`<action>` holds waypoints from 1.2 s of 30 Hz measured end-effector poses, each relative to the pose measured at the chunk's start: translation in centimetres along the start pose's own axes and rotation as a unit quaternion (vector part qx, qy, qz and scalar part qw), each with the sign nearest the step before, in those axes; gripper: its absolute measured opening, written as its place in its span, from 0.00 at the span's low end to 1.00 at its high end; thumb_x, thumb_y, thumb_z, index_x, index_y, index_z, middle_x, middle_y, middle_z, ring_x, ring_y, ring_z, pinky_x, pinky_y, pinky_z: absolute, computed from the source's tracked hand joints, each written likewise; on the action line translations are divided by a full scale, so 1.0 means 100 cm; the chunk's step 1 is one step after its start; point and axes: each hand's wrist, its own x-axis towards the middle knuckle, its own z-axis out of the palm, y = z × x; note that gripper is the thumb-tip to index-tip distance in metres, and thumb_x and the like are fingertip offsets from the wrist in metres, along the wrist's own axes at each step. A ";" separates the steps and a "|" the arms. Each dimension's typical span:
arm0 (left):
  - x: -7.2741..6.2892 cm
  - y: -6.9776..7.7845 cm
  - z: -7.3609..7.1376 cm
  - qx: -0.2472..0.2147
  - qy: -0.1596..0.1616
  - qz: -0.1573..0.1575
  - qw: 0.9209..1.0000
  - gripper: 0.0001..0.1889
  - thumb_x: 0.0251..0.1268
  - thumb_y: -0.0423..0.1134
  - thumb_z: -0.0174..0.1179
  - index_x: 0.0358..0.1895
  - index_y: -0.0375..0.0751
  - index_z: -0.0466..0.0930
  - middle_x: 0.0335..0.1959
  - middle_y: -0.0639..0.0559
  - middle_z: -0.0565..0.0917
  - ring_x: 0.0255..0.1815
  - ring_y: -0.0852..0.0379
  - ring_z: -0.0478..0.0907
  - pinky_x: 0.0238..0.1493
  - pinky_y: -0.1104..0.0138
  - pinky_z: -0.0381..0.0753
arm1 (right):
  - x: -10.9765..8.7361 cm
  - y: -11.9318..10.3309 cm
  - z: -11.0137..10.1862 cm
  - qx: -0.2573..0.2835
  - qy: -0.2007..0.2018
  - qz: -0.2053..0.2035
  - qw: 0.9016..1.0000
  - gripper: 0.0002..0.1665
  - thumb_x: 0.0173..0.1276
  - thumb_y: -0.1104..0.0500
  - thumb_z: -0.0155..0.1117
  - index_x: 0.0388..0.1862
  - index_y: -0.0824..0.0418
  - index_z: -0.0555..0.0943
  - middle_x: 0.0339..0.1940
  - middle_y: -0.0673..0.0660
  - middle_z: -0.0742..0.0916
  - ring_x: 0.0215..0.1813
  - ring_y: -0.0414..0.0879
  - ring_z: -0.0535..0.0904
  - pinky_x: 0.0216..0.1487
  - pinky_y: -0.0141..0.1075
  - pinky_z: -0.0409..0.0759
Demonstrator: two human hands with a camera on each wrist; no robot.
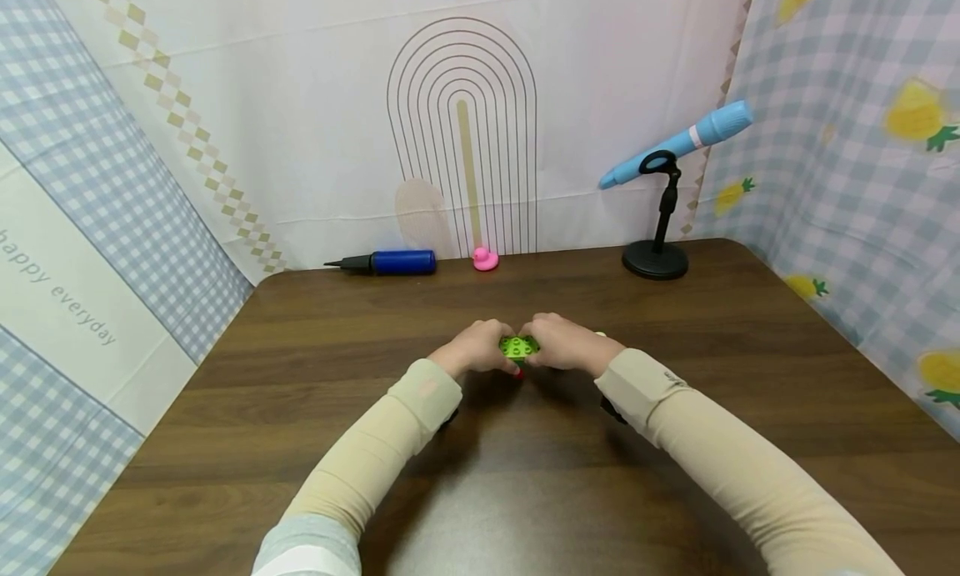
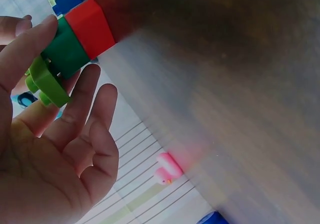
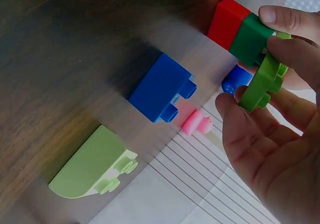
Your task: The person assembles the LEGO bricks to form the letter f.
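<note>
Patterned cloths [image 1: 315, 101] hang behind and beside a dark wood-grain table [image 1: 300, 493], blue checks at the left and pineapple prints at the right of the head view. At its centre, a lime-green brick [image 1: 515, 348] sits between the two hands, its studs showing from above. It tops a dark green brick [image 3: 250, 38], overhanging it; beneath is a red brick [image 3: 227, 23] whose base meets the tabletop. Whether the lime-green brick is fully seated, I cannot tell.

Left hand [image 1: 480, 345] and right hand [image 1: 562, 341] pinch the lime-green brick from opposite sides, thumbs on the near edge and fingers on the far one; the left thumb also lies against the dark green brick. In the left wrist view that hand's other fingers are loosely bent. Both arms, in beige sleeves, reach up from the lower edge and converge at mid-frame, wrists angled inward.

Counted, three bricks form the stack and two stand loose: one blue brick [image 3: 162, 89] and one pale green curved brick [image 3: 92, 164], at the middle and lower left of the right wrist view. Along the table's far edge lie one blue pump [image 1: 403, 262], one pink duck [image 1: 486, 260] and, toward the right, one black stand [image 1: 656, 259] with one light blue microphone [image 1: 675, 145].
</note>
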 end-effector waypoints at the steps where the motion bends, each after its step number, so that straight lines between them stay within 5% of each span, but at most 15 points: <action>1: 0.000 0.000 0.000 0.001 0.001 0.000 1.000 0.20 0.40 0.42 0.69 0.41 0.41 0.77 0.28 0.56 0.76 0.28 0.59 0.70 0.30 0.70 0.69 | 0.001 0.000 0.000 -0.002 0.000 -0.002 1.000 0.17 0.55 0.60 0.62 0.43 0.67 0.76 0.31 0.53 0.74 0.35 0.46 0.68 0.35 0.36 0.67; 14: 0.002 -0.002 0.000 0.005 0.001 -0.002 1.000 0.18 0.41 0.44 0.69 0.37 0.42 0.77 0.25 0.56 0.76 0.26 0.60 0.69 0.28 0.70 0.68 | 0.007 -0.001 -0.002 0.002 -0.021 -0.003 1.000 0.21 0.55 0.59 0.64 0.47 0.67 0.76 0.38 0.56 0.77 0.41 0.47 0.69 0.41 0.39 0.68; 36: 0.003 -0.003 -0.001 0.003 0.005 0.002 1.000 0.17 0.40 0.45 0.69 0.34 0.42 0.78 0.24 0.56 0.76 0.25 0.59 0.69 0.27 0.70 0.68 | 0.014 0.000 -0.007 0.002 -0.048 -0.021 0.999 0.15 0.53 0.60 0.65 0.40 0.65 0.79 0.32 0.51 0.80 0.33 0.43 0.71 0.34 0.32 0.70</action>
